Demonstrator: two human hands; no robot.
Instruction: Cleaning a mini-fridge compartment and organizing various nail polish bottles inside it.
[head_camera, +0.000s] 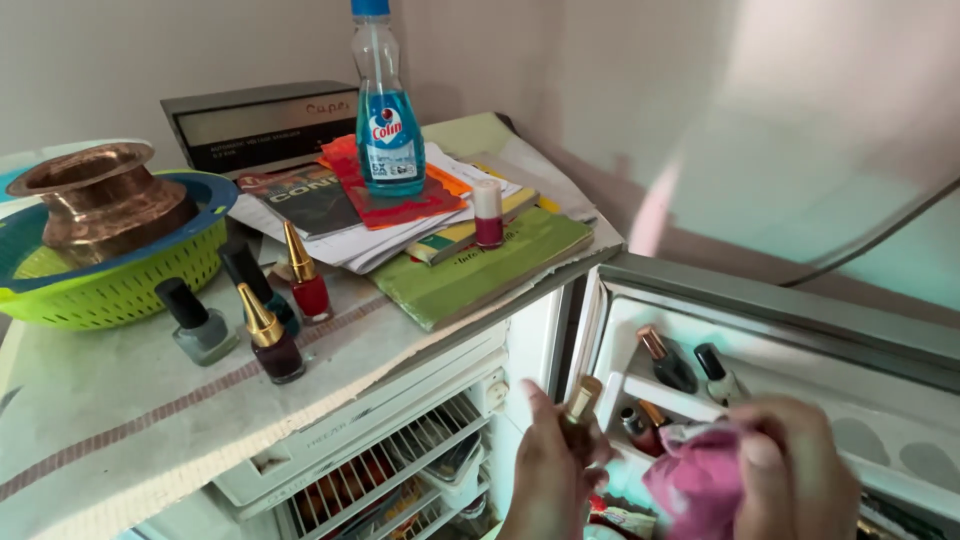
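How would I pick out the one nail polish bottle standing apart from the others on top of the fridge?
Start at the tall blue spray cleaner bottle on the pile of papers on the fridge top. Just to its right, on the green notebook, stands the small nail polish bottle. Unlike the dark- and gold-capped bottles grouped near the green colander, it has a pale blunt cap over deep pink polish.

Copper pot (100, 200) in green colander (120, 290), blue spray bottle (387, 110) on papers, nail polish bottles (265, 300) on fridge top.
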